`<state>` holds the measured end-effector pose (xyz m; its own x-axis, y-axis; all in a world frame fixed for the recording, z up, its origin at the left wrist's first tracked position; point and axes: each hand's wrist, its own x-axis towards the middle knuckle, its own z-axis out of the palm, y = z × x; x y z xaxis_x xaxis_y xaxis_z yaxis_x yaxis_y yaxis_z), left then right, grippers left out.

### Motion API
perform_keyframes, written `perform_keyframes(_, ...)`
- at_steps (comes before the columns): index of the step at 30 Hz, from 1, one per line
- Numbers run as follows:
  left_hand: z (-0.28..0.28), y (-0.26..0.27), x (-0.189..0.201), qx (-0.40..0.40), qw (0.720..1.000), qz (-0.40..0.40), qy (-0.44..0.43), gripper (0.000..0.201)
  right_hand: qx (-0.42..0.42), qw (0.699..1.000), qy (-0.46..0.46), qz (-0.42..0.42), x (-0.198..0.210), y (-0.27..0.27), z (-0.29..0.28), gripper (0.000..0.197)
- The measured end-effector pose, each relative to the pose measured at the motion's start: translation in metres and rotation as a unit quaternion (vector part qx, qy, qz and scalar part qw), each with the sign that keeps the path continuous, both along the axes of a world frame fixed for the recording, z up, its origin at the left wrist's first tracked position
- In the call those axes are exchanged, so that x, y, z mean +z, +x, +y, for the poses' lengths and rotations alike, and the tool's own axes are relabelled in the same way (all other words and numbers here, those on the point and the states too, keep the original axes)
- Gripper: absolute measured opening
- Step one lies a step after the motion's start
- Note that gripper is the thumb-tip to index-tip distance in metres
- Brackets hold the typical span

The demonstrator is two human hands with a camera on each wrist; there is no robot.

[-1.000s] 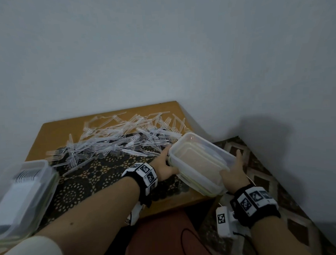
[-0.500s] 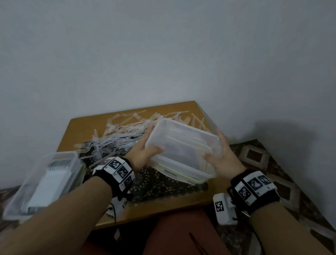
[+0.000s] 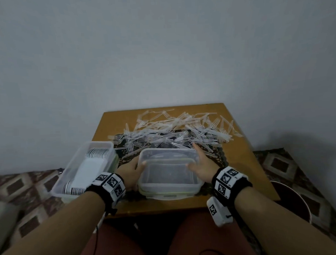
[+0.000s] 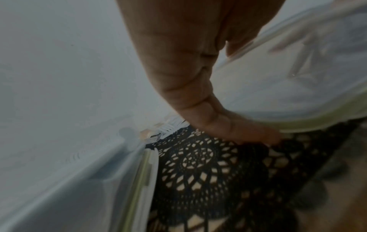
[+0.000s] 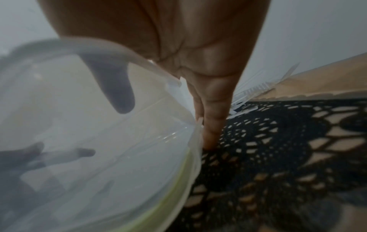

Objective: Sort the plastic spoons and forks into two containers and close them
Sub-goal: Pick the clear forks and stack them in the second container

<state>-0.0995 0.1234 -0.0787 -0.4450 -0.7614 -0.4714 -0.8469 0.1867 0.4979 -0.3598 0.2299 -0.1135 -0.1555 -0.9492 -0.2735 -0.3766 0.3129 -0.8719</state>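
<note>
Two hands bracket one clear container (image 3: pixel 170 173) at the near edge of the table (image 3: pixel 257 171), seen from the head camera. It stands on a black lace mat (image 3: pixel 218 158), open side up, with what looks like its green-sealed lid (image 3: pixel 166 195) under it. Left hand (image 3: pixel 129 170): thumb hooked over the rim, fingers on the outside wall. Right hand (image 3: pixel 202 165): thumb inside, fingers straight along the right wall. A second container (image 3: pixel 84 169), just to the left, already holds stacked cutlery, apparently the spoons. Loose forks (image 3: pixel 175 131) lie heaped behind both, none sorted yet into the near box.

Left wrist view: the fingers (image 4: pixel 208 122) lie fairly straight and reach down to the lid's edge, touching the mat; the neighbouring box wall (image 4: pixel 79 180) is close alongside.

Right wrist view: the fingers (image 5: pixel 212 109) run flat down the wall, tips at the mat beside the green seal (image 5: pixel 174 180); the thumb (image 5: pixel 117 87) shows through the plastic, inside the rim.

Advice for the step: settle the box square and flat, apart from its neighbour so neither rim catches. Let go evenly on both sides. Whether the lid is clipped on cannot be told; free it before filling, since it must close the box later.
</note>
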Motion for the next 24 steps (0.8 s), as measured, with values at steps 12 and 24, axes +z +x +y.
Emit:
perform_keyframes(12, -0.013, -0.011, -0.010, -0.022, 0.989, -0.125, -0.077, 0.080, -0.107, 0.949, -0.021, 0.296, 0.033, -0.051, -0.040, 0.013)
perform_keyframes(24, -0.084, -0.066, 0.052, -0.132, 0.961, -0.126, -0.208, 0.071, 0.052, 0.875, 0.088, 0.472, 0.019, -0.061, -0.085, 0.022)
